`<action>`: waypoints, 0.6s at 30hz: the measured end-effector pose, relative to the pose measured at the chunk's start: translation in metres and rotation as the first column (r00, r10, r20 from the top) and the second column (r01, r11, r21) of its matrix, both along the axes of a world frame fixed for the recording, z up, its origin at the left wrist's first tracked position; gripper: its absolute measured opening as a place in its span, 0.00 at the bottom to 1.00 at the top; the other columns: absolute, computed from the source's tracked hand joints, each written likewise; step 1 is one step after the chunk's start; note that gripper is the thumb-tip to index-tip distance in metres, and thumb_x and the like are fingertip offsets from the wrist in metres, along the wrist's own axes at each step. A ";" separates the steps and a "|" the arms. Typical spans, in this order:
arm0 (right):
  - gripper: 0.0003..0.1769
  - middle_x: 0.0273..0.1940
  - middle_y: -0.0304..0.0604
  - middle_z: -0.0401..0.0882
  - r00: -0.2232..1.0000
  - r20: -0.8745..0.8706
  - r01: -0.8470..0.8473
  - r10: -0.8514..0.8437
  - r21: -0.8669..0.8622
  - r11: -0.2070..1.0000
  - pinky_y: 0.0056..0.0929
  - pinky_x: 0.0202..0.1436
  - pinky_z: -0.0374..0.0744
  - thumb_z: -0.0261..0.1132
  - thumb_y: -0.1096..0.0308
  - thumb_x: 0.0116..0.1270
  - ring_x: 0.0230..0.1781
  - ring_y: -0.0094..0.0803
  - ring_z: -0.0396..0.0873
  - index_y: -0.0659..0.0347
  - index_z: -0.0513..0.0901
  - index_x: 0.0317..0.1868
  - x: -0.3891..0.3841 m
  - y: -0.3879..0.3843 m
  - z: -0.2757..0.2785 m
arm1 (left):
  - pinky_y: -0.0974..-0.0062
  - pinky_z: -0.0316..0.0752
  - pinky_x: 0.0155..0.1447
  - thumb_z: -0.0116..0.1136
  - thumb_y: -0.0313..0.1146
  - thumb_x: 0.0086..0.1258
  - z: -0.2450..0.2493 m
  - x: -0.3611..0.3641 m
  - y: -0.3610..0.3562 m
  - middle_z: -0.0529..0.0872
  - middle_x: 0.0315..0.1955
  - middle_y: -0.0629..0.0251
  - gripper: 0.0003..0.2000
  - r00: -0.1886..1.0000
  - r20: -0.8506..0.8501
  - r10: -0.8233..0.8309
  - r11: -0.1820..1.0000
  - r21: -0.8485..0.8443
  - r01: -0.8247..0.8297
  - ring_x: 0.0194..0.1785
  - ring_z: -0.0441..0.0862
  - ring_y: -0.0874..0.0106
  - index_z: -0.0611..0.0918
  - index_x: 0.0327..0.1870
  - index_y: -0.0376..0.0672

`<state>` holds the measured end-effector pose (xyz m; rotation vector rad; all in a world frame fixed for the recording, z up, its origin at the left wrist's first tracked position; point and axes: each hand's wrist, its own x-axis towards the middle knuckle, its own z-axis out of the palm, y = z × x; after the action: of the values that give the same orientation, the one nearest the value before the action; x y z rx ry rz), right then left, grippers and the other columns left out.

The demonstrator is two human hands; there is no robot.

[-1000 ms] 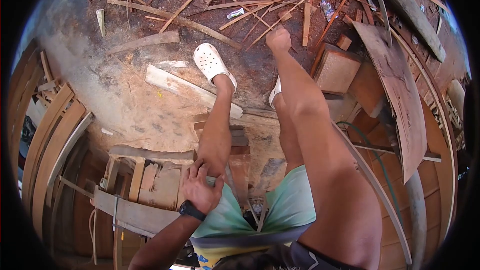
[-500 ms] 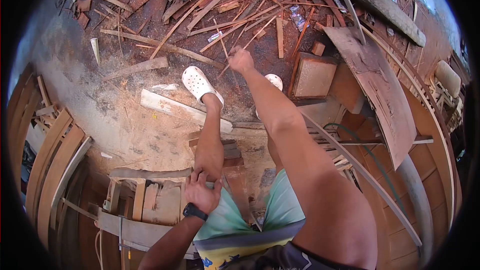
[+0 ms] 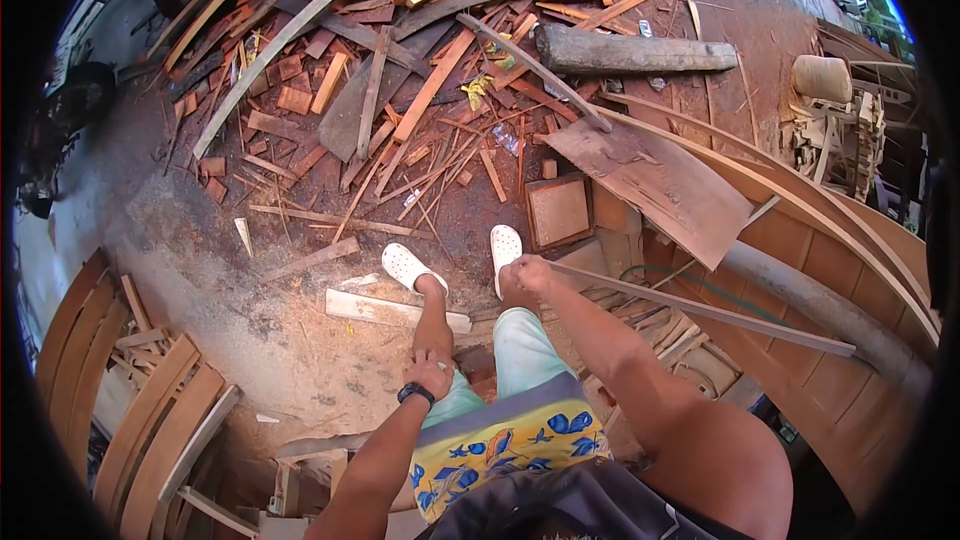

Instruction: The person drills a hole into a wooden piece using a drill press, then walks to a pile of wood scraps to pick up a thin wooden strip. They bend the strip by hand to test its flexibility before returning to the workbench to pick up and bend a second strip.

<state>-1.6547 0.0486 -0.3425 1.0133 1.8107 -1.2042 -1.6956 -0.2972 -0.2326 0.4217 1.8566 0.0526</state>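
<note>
My left hand (image 3: 430, 376) rests on my left leg just below the knee, its fingers laid over the skin. A black watch (image 3: 416, 395) is on that wrist. Close by my right knee is my right hand (image 3: 531, 276), its fingers curled in; what they hold, if anything, I cannot tell. The end of a long thin wood strip (image 3: 700, 308) meets this hand in the view, and the strip runs off to the right. White clogs (image 3: 411, 268) are on my feet. A pale board (image 3: 385, 309) lies on the sawdust near my left foot.
Ahead lies a heap of wood offcuts (image 3: 435, 90) with thin sticks at its near edge. A square wood block (image 3: 560, 212), a wide plank (image 3: 655, 185) and a log (image 3: 635, 50) are to the right. Curved wooden slats (image 3: 165, 420) stand at left.
My right hand has drawn back from the thin sticks to my right knee. My left hand stays on my left leg. The view has tilted up, showing more of the wood heap.
</note>
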 end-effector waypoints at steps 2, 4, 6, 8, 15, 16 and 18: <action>0.11 0.27 0.42 0.84 0.875 0.165 0.469 -0.455 -0.057 0.881 0.30 0.29 0.79 0.64 0.63 0.68 0.25 0.27 0.81 0.62 0.86 0.40 0.036 0.016 0.049 | 0.53 0.71 0.68 0.56 0.55 0.67 0.002 -0.012 -0.010 0.76 0.65 0.50 0.31 0.997 -0.051 -0.050 0.994 0.090 0.055 0.65 0.75 0.47 0.77 0.65 0.42; 0.10 0.24 0.39 0.80 0.905 0.106 0.394 -0.411 0.147 0.907 0.31 0.23 0.73 0.65 0.66 0.67 0.21 0.30 0.77 0.63 0.85 0.32 0.054 0.023 0.126 | 0.54 0.70 0.69 0.56 0.55 0.68 0.010 -0.035 -0.016 0.76 0.65 0.47 0.32 0.990 -0.093 -0.106 0.980 0.157 0.119 0.64 0.76 0.47 0.75 0.67 0.42; 0.07 0.24 0.42 0.80 0.761 0.204 0.617 -0.616 0.063 0.784 0.33 0.22 0.73 0.65 0.70 0.65 0.20 0.32 0.76 0.66 0.85 0.33 0.111 0.028 0.137 | 0.59 0.70 0.70 0.56 0.55 0.69 0.023 -0.068 -0.013 0.80 0.62 0.46 0.30 0.989 0.138 0.059 0.992 0.106 -0.074 0.63 0.78 0.50 0.79 0.64 0.42; 0.08 0.28 0.43 0.81 0.748 0.299 0.598 -0.593 0.084 0.797 0.31 0.22 0.75 0.65 0.68 0.67 0.23 0.31 0.78 0.65 0.85 0.38 0.122 0.026 0.187 | 0.60 0.70 0.69 0.56 0.55 0.69 0.044 -0.101 -0.008 0.82 0.59 0.46 0.28 0.986 0.119 0.118 0.992 0.035 -0.122 0.62 0.79 0.52 0.81 0.60 0.41; 0.10 0.33 0.45 0.84 0.597 0.456 0.750 -0.660 -0.027 0.661 0.33 0.25 0.80 0.67 0.65 0.68 0.26 0.31 0.81 0.64 0.86 0.43 0.152 0.055 0.197 | 0.62 0.75 0.63 0.58 0.54 0.68 0.068 -0.200 0.015 0.88 0.50 0.49 0.24 0.975 -0.010 0.224 0.968 -0.113 -0.223 0.57 0.83 0.55 0.87 0.49 0.39; 0.10 0.33 0.45 0.84 0.602 0.457 0.747 -0.655 -0.032 0.664 0.33 0.25 0.80 0.67 0.65 0.68 0.26 0.31 0.81 0.64 0.86 0.43 0.136 0.073 0.196 | 0.61 0.75 0.63 0.58 0.53 0.68 0.066 -0.208 0.026 0.88 0.48 0.49 0.24 0.955 0.004 0.296 0.949 -0.113 -0.294 0.57 0.84 0.54 0.87 0.48 0.38; 0.11 0.33 0.44 0.84 0.659 0.448 0.689 -0.604 -0.038 0.724 0.33 0.26 0.80 0.67 0.65 0.68 0.25 0.31 0.80 0.63 0.86 0.44 0.097 0.116 0.196 | 0.61 0.76 0.62 0.57 0.52 0.69 0.109 -0.229 0.075 0.88 0.47 0.48 0.24 0.949 -0.017 0.315 0.943 -0.108 -0.315 0.56 0.84 0.53 0.87 0.47 0.37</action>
<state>-1.5581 0.1644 -0.1464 1.7294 0.9671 -1.4099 -1.9243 -0.2223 -0.1232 0.0455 1.9015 0.1670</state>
